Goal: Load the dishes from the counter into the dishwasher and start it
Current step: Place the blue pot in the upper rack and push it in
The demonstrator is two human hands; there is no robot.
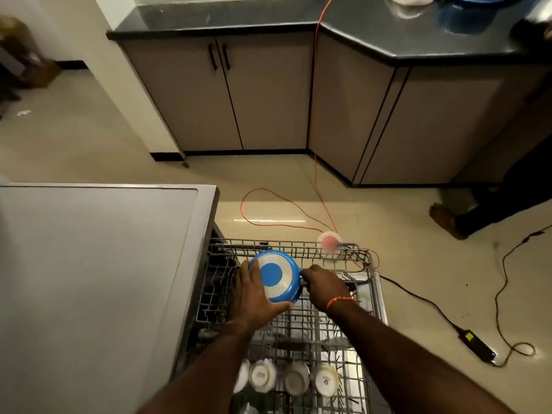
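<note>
At the lower middle of the frame, the word "TISTA" can be read, a little uncertainly, on a white bowl [259, 376]; other marks are not legible.

A glossy beige tiled floor [89, 138] is seen below taupe cabinets [268, 94] topped by a dark counter [388, 28]. An orange cable [313, 115] and a black cord [501, 282] are trailed across it.
</note>
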